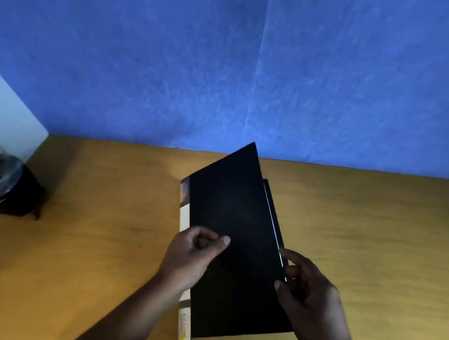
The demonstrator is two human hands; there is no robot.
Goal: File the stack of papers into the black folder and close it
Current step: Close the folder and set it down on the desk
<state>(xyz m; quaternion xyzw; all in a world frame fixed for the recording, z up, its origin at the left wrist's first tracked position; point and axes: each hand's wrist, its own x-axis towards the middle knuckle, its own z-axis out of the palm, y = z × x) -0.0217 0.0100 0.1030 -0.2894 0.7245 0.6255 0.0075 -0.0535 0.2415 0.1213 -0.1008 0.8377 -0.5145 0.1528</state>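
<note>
The black folder (pixel 238 228) lies at a slant on the wooden desk (pixel 98 210), its front cover lifted a little off the back cover along the right edge. A thin white line of papers (pixel 275 228) shows in that gap. A pale printed spine strip runs down the folder's left side. My left hand (pixel 192 254) rests on the cover near the spine, fingers curled, thumb pressing on it. My right hand (pixel 304 291) pinches the folder's right edge where the papers show.
A black pot (pixel 0 191) with a small green plant, wrapped in clear plastic, stands at the desk's left edge. A blue wall (pixel 232 56) rises behind the desk. A pale partition borders the left side.
</note>
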